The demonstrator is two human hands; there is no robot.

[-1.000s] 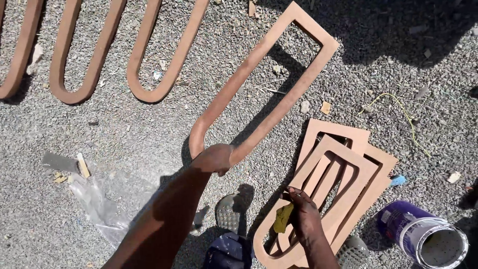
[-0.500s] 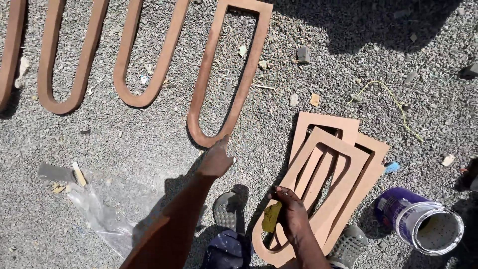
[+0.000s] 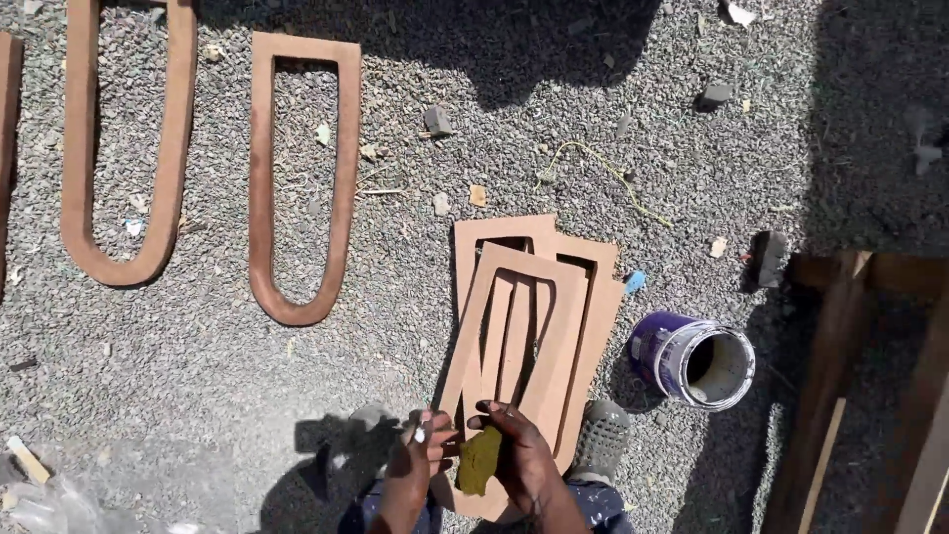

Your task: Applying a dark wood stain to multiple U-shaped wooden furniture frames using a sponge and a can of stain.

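Both hands sit low in the middle of the view, close together, at the near end of a stack of light brown flat U-shaped wooden frames [image 3: 524, 326]. The right hand [image 3: 524, 465] is curled around a small yellow-green sponge pad [image 3: 479, 461] and presses it against the round bottom end of the stack. The left hand [image 3: 420, 457] rests just beside it, fingers bent over the edge of the same end; it is hard to tell if it grips the wood or only touches it. Both arms come up from the bottom edge and are cut off there.

The stack lies on the grey gravel ground [image 3: 198, 386], with its straight ends pointing away. Its round end is partly hidden under the hands. A grey shoe [image 3: 600, 442] peeks out beside the stack, touching it.

A purple and white paint can [image 3: 692, 358] lies tilted just beside the stack, open mouth showing. Two darker reddish-brown U-shaped wooden frames [image 3: 301, 178] lie flat well apart, farther away; one is cut off at the top.
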